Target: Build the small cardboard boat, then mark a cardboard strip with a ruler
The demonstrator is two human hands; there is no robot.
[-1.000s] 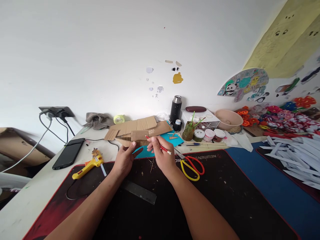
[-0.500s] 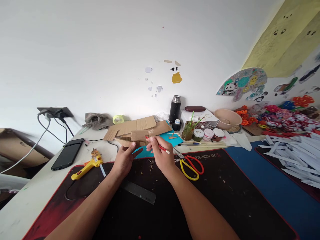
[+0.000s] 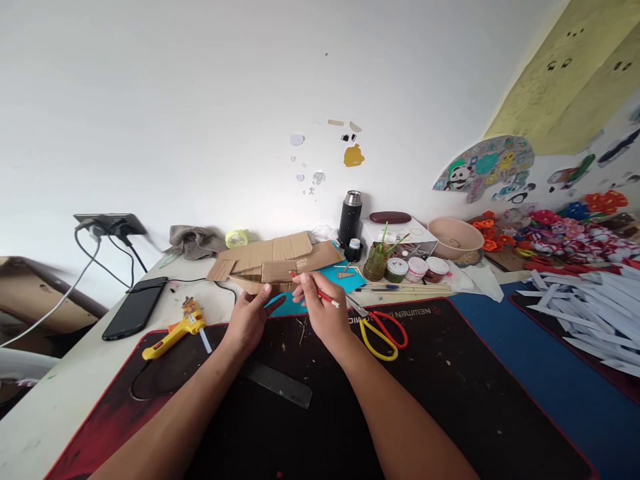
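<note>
Since a second ago: barely shifted | right hand (image 3: 325, 313) fingers clamped on red pencil (image 3: 316, 291) | left hand (image 3: 249, 320) fingers loosely apart, beside blue paper (image 3: 293, 305) (desk edge) | work paused.

Matt brown corrugated cardboard (image 3: 280, 260) beside smooth teal paper (image 3: 295, 303), glossy red and yellow plastic on the scissors (image 3: 383, 330), shiny yellow plastic on the glue gun (image 3: 175, 331), dull grey metal ruler (image 3: 277, 385), matt black cloth mat (image 3: 450, 387), brushed-metal flask cap (image 3: 353, 198).
</note>
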